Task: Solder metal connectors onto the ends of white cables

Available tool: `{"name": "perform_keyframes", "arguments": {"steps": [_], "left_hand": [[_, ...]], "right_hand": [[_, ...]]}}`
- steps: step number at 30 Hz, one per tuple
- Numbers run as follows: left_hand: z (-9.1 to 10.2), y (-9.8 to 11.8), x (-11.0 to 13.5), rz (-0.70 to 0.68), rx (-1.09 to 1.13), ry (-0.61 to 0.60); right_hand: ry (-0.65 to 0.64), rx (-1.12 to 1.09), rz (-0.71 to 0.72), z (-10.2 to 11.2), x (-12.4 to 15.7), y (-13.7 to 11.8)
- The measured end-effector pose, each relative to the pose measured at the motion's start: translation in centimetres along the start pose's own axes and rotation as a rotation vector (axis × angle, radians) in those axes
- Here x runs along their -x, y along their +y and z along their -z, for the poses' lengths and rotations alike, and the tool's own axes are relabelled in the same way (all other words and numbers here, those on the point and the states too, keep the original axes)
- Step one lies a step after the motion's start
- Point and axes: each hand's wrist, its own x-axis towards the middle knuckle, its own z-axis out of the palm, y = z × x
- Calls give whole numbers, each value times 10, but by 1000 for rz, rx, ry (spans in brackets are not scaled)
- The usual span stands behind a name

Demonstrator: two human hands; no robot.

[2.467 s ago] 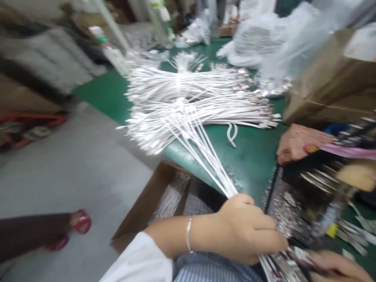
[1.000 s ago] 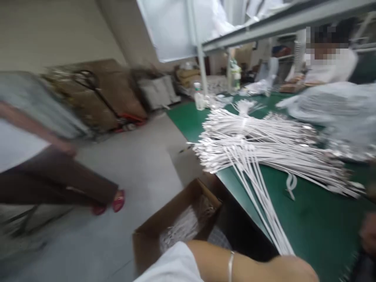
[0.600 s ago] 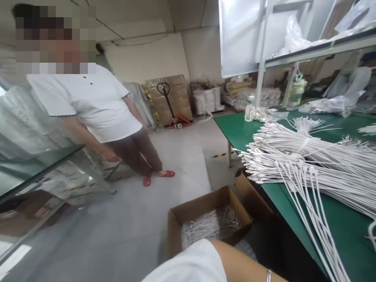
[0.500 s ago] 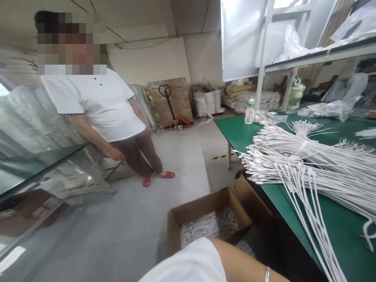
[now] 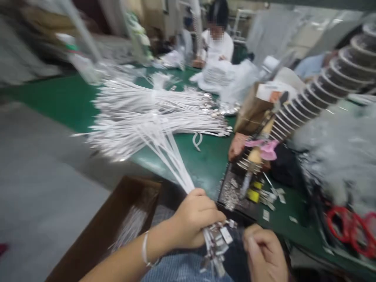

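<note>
White cables (image 5: 185, 178), within left fingers (image 5: 210, 216) (protruding)

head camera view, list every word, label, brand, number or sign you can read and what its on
No text can be read.
White-and-orange patch on the brown box: too blurred.
White-capped bottle: too blurred.
End pieces of the white cables in the left hand: too small and blurred.

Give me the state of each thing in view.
Left hand: closed around white cables
White cables: bunched, ends fanned
Right hand: curled, grip unclear
Far cable bundle: banded mid-length
Cardboard box: open, strands inside
Black tray: holding small shiny pieces
Red-handled scissors: open or shut unclear
</note>
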Motion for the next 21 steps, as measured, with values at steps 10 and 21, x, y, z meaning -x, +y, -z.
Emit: {"name": "perform_keyframes", "arguments": {"steps": [10, 21], "left_hand": [[-4, -11, -1, 43, 87, 23], [-2, -18, -11, 15, 48, -8]], "right_hand": [[-54, -87, 3, -17, -19, -3], [-87, 83, 20, -8, -39, -17]]}}
